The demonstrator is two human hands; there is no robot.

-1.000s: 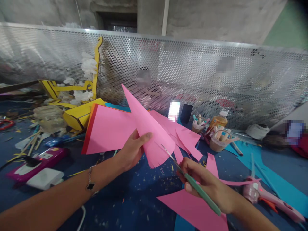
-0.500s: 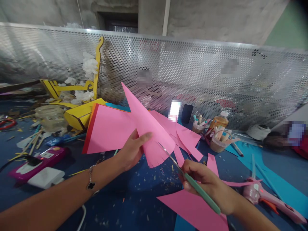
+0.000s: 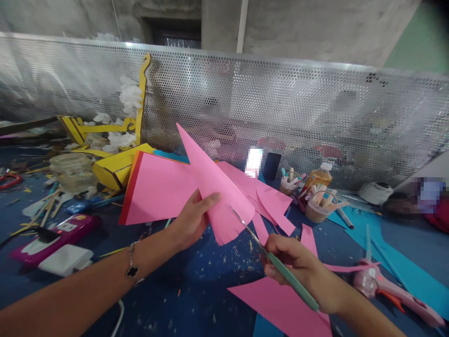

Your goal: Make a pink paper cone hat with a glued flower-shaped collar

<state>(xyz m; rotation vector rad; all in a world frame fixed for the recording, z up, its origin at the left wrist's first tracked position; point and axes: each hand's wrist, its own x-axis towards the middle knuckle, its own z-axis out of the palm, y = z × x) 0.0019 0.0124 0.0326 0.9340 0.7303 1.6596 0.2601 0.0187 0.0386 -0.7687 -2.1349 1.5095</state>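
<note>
A pink paper cone [image 3: 217, 187], its tip pointing up and left, is pinched near its wide end by my left hand [image 3: 192, 217], thumb on the outside. Several short slits run along the cone's lower edge. My right hand [image 3: 294, 264] is closed around scissors [image 3: 293, 283] with a green handle. Their blades reach up and left to the cone's rim, one blade lying over the paper; the other is hard to make out. Pink paper sheets [image 3: 159, 189] lie behind the cone, and another pink piece [image 3: 280, 304] lies below my right hand.
At left are a purple power strip [image 3: 54, 238], a glass jar [image 3: 73, 171] and a yellow cardboard structure [image 3: 117, 166]. A pink glue gun [image 3: 396, 290] and blue paper [image 3: 417, 267] lie at right. Behind stand a marker basket [image 3: 317, 210], a bottle [image 3: 321, 175] and a perforated metal panel [image 3: 280, 93].
Almost nothing differs. The scissors and cone hold nearly the same place, and the whole view has shifted very slightly.
</note>
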